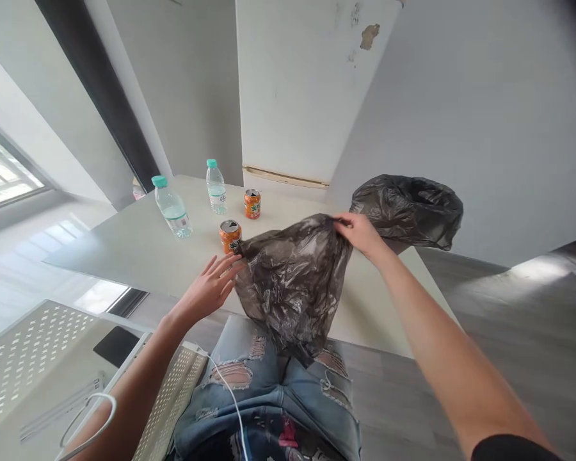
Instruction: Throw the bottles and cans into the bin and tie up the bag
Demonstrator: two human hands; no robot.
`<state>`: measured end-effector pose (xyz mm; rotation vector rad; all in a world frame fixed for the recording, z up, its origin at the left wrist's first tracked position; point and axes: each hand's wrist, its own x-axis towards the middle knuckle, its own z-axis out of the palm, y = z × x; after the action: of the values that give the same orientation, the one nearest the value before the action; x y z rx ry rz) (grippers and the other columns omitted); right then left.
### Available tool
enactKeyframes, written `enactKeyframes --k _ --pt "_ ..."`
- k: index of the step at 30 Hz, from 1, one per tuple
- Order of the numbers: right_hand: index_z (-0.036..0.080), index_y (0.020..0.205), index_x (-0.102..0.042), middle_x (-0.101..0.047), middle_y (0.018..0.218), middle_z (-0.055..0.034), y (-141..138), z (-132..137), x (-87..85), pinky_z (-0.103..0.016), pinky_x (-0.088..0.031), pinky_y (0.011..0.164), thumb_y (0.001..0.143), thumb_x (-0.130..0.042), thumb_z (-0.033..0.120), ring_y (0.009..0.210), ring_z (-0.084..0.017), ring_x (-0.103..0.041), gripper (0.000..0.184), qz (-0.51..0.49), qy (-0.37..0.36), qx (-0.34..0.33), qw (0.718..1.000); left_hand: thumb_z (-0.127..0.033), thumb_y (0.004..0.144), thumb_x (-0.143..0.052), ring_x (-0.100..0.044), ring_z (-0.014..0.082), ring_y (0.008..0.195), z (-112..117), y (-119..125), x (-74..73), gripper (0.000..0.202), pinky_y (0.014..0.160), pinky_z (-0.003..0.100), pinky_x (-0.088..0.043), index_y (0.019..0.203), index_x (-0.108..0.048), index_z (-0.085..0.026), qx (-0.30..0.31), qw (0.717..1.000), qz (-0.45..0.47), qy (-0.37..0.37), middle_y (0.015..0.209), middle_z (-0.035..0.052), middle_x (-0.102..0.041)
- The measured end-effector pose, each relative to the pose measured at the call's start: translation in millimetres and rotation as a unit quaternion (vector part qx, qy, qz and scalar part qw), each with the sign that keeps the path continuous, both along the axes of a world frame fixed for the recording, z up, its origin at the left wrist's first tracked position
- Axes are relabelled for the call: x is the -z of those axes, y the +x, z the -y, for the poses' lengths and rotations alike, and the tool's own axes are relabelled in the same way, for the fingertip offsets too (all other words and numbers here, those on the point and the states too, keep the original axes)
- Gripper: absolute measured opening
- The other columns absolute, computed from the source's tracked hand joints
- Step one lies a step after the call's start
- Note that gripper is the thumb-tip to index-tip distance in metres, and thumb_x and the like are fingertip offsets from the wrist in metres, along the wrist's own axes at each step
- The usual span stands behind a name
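Observation:
A dark, see-through plastic bag (292, 288) hangs crumpled in front of me, over the near table edge and my knees. My right hand (358, 234) is closed, pinching the bag's upper right edge. At the bag's upper left corner is my left hand (214, 282), fingers stretched and spread, the tips touching or very near the plastic. Just beyond those fingertips stands an orange drink can (230, 235), partly covered by the bag. Behind it is a second orange can (252, 203). Two clear bottles with teal caps, a nearer bottle (173, 208) and a farther bottle (216, 187), stand to the left.
A bin lined with a dark bag (408, 211) stands at the right end of the white table (379, 314). Beyond the table is a white fridge (297, 89). At lower left is a perforated light-coloured rack (43, 346) with a black flat object (118, 346). A white cable (228, 387) crosses my lap.

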<state>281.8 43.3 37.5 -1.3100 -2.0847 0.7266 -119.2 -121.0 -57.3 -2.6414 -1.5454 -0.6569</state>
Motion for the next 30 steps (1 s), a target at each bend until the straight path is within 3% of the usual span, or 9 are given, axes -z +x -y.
enactKeyframes --k 7,9,12,16,19,22,26,28,30 --pt "0.015 0.104 -0.083 -0.082 0.1 -0.0081 38.6 17.2 -118.0 -0.033 -0.055 0.083 0.087 -0.074 0.042 0.089 -0.023 -0.072 0.033 0.051 0.086 0.042 0.994 -0.027 0.112 -0.044 -0.058 0.0351 0.141 20.3 64.4 -11.9 0.035 0.117 0.058 -0.052 0.142 -0.059 -0.021 -0.087 0.981 0.169 0.049 0.156 0.0163 -0.058" --pt "0.01 0.108 -0.083 -0.081 0.098 -0.0102 37.6 25.2 -155.5 -0.032 -0.052 0.08 0.088 -0.072 0.037 0.085 -0.02 -0.07 0.035 0.093 0.117 0.065 0.987 -0.025 0.112 -0.044 -0.059 0.0342 0.14 26.5 84.7 -28.2 0.032 0.117 0.056 -0.052 0.138 -0.061 -0.021 -0.093 0.97 0.208 0.081 0.151 0.0154 -0.062" --pt "0.011 0.097 -0.083 -0.079 0.087 -0.0066 15.0 46.3 -187.6 -0.03 -0.046 0.073 0.084 -0.069 0.027 0.077 -0.017 -0.066 0.025 0.189 0.161 0.086 0.965 -0.026 0.109 -0.053 -0.062 0.0333 0.138 43.9 123.7 -75.2 0.031 0.117 0.055 -0.052 0.139 -0.06 -0.022 -0.116 0.94 0.278 0.16 0.145 0.0152 -0.065" --pt "0.018 0.07 -0.075 -0.066 0.062 0.0035 -47.8 94.0 -185.6 -0.028 -0.038 0.06 0.078 -0.068 0.025 0.06 -0.013 -0.054 0.012 0.257 0.056 -0.073 0.962 -0.042 0.088 -0.088 -0.033 0.0423 0.162 58.3 193.9 -149.1 0.108 0.13 0.066 -0.034 0.168 -0.02 -0.017 -0.098 0.919 0.334 0.187 0.17 0.0244 -0.038" --pt "0.018 0.07 -0.071 -0.066 0.062 0.0025 -85.0 133.2 -181.0 -0.027 -0.036 0.056 0.079 -0.068 0.023 0.059 -0.013 -0.055 0.011 0.13 0.012 -0.049 0.99 -0.029 0.083 -0.091 -0.03 0.0415 0.163 42.3 231.5 -174.7 0.116 0.13 0.066 -0.033 0.168 -0.013 -0.021 -0.082 0.896 0.382 0.211 0.171 0.0223 -0.038" --pt "0.018 0.087 -0.077 -0.074 0.074 -0.0008 -90.9 161.7 -180.0 -0.028 -0.045 0.062 0.084 -0.074 0.025 0.068 -0.016 -0.063 0.008 -0.006 -0.045 -0.021 0.999 -0.011 0.087 -0.078 -0.055 0.0356 0.144 16.9 237.2 -168.4 0.087 0.116 0.056 -0.048 0.159 -0.03 -0.023 -0.109 0.869 0.426 0.227 0.153 0.0185 -0.058" --pt "0.02 0.095 -0.077 -0.077 0.092 -0.0037 -59.5 181.9 -169.9 -0.031 -0.054 0.082 0.087 -0.083 0.039 0.087 -0.018 -0.069 0.022 -0.199 -0.058 0.033 0.978 -0.005 0.089 -0.065 -0.065 0.0324 0.105 -3.1 213.1 -140.1 0.041 0.096 0.054 -0.048 0.123 -0.065 -0.027 -0.14 0.934 0.295 0.143 0.101 0.0073 -0.074" --pt "0.021 0.093 -0.075 -0.075 0.095 -0.0033 -35.1 185.5 -158.3 -0.031 -0.055 0.085 0.086 -0.086 0.04 0.089 -0.018 -0.069 0.024 -0.287 -0.035 0.082 0.954 -0.005 0.085 -0.065 -0.061 0.0341 0.105 -6.4 197.2 -126.2 0.026 0.093 0.054 -0.045 0.097 -0.072 -0.026 -0.151 0.964 0.195 0.104 0.099 0.009 -0.072" --pt "0.022 0.09 -0.075 -0.074 0.095 -0.0024 -7.7 184.3 -140.0 -0.031 -0.057 0.085 0.084 -0.087 0.039 0.088 -0.017 -0.068 0.022 -0.351 -0.012 0.119 0.929 -0.007 0.083 -0.066 -0.057 0.0371 0.112 -8.0 181.5 -113.1 0.022 0.091 0.055 -0.044 0.091 -0.075 -0.026 -0.172 0.973 0.123 0.093 0.117 0.0129 -0.069"
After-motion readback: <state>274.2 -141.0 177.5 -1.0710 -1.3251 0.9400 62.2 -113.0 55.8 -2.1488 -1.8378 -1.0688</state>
